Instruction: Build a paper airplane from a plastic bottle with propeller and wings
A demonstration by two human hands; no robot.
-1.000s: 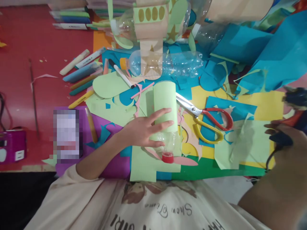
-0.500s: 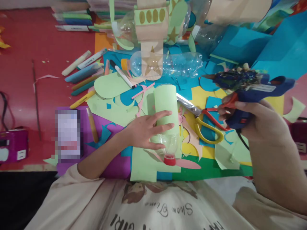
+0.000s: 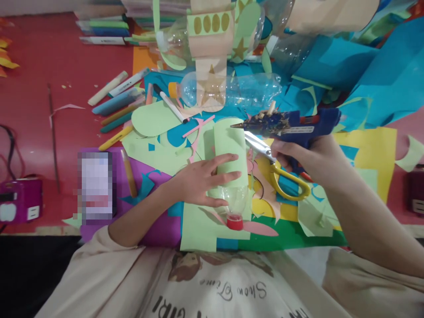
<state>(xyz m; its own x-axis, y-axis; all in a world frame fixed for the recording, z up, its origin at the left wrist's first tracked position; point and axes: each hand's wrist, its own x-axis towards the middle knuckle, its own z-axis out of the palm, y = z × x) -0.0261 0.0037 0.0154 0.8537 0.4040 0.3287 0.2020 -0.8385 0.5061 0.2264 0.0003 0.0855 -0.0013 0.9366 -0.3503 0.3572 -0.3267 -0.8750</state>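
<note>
My left hand [image 3: 205,182] lies across a clear plastic bottle [image 3: 233,198], its fingers spaced apart and curved over it, holding it down. Light green paper [image 3: 230,140] is wrapped round the bottle's body, and the red cap [image 3: 235,222] points toward me. My right hand [image 3: 298,154] grips a blue hot glue gun [image 3: 298,126]. The gun's metal nozzle points left, just over the far right part of the green wrap; I cannot tell whether it touches. Scissors with a yellow handle [image 3: 291,187] lie below the right hand, partly hidden by it.
Beyond the wrapped bottle lies another clear bottle [image 3: 245,86] with an orange cap. Markers [image 3: 122,99] are scattered at the left, above a phone [image 3: 96,185] with a blurred screen. Paper scraps cover the red table [image 3: 29,101]. Decorated bottles [image 3: 210,26] stand at the back.
My right hand has brought the glue gun left and turned its nozzle over the green-wrapped bottle. The red scissor handle is now mostly covered. My left hand stays on the bottle.
</note>
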